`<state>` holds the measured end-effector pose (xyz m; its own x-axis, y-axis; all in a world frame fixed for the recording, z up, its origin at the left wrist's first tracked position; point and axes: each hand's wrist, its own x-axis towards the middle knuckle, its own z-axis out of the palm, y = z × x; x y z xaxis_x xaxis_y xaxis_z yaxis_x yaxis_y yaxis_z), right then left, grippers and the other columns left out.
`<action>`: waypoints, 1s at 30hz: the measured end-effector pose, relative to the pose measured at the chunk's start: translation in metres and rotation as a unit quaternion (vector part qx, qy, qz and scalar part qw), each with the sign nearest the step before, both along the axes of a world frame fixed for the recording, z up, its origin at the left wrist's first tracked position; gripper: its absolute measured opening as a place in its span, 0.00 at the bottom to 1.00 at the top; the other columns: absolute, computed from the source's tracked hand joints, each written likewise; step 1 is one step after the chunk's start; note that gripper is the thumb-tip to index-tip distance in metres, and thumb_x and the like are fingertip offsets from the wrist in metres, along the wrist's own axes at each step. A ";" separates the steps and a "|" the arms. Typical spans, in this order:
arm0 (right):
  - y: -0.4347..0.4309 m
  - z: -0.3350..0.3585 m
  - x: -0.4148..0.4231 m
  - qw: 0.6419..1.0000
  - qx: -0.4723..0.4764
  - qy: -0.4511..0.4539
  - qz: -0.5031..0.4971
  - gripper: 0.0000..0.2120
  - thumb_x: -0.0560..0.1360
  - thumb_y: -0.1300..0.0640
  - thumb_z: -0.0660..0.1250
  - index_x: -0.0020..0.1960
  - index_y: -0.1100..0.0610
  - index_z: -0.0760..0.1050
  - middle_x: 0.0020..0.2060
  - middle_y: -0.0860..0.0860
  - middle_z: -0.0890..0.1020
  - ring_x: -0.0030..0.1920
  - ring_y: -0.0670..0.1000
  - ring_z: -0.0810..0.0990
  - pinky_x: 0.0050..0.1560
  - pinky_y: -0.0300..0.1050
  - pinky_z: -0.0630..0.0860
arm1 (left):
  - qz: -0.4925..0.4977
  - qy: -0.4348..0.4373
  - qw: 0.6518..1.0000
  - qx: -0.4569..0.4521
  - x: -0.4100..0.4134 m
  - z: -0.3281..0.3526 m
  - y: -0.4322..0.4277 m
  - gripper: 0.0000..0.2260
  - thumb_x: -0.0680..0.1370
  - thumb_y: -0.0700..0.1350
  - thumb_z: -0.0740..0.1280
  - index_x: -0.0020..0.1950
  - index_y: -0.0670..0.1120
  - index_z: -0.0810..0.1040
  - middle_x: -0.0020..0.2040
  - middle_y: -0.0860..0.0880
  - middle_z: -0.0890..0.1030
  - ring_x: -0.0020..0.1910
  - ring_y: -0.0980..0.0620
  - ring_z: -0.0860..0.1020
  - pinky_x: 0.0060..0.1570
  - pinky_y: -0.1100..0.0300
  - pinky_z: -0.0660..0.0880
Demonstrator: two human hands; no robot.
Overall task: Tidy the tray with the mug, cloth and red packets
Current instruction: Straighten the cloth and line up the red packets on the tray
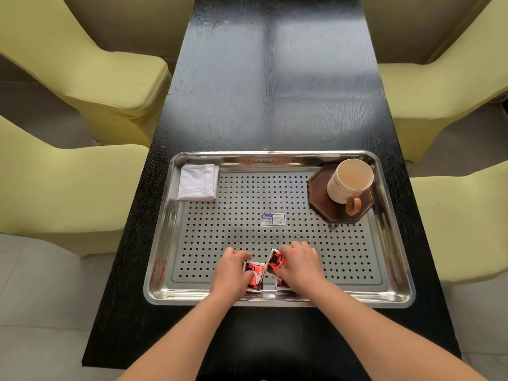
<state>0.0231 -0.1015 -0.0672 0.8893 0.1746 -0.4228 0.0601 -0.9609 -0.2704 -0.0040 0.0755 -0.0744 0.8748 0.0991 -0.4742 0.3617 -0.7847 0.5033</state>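
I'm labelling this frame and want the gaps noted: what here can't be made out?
All in the head view:
1. How many red packets there are: the left hand and right hand, both gripping them, cover part of the pile.
2. The print on the label on the tray: too small to read.
3. Whether the mug holds a drink or is only beige inside: unclear from this angle.

Long black wood-grain table [275, 92], glossy, stretching away from the near edge. Set directly on its near half: one rectangular stainless-steel tray [233, 229] with perforated floor, lying crosswise, nearly spanning the width.
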 end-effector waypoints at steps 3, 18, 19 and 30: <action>-0.007 0.005 0.006 0.990 0.105 0.042 -0.081 0.08 0.79 0.53 0.68 0.56 0.51 0.81 0.49 0.48 0.82 0.52 0.52 0.79 0.57 0.52 0.77 | 0.018 0.003 1.000 -0.021 -0.001 -0.004 0.004 0.18 0.75 0.43 0.73 0.65 0.51 0.79 0.55 0.53 0.75 0.51 0.55 0.76 0.48 0.65 0.71; -0.037 0.010 0.008 0.997 0.048 0.000 -0.060 0.11 0.79 0.56 0.67 0.61 0.49 0.79 0.54 0.46 0.76 0.54 0.50 0.77 0.50 0.48 0.78 | 0.011 0.008 0.999 -0.034 -0.003 -0.006 0.003 0.18 0.74 0.47 0.73 0.63 0.53 0.78 0.54 0.53 0.72 0.51 0.54 0.76 0.51 0.60 0.74; -0.042 0.009 0.009 0.998 0.036 -0.007 -0.059 0.12 0.79 0.55 0.66 0.62 0.48 0.77 0.55 0.46 0.74 0.55 0.50 0.75 0.50 0.49 0.78 | 0.009 0.007 0.999 -0.032 -0.003 -0.006 0.002 0.18 0.74 0.48 0.73 0.63 0.54 0.78 0.54 0.53 0.72 0.51 0.54 0.76 0.50 0.61 0.74; -0.061 0.003 0.014 0.997 -0.027 0.020 0.070 0.16 0.74 0.52 0.73 0.59 0.45 0.73 0.54 0.47 0.70 0.57 0.51 0.70 0.52 0.50 0.78 | 0.007 0.011 0.999 -0.030 -0.004 -0.007 0.002 0.18 0.75 0.47 0.73 0.64 0.54 0.77 0.55 0.52 0.72 0.53 0.54 0.75 0.52 0.60 0.75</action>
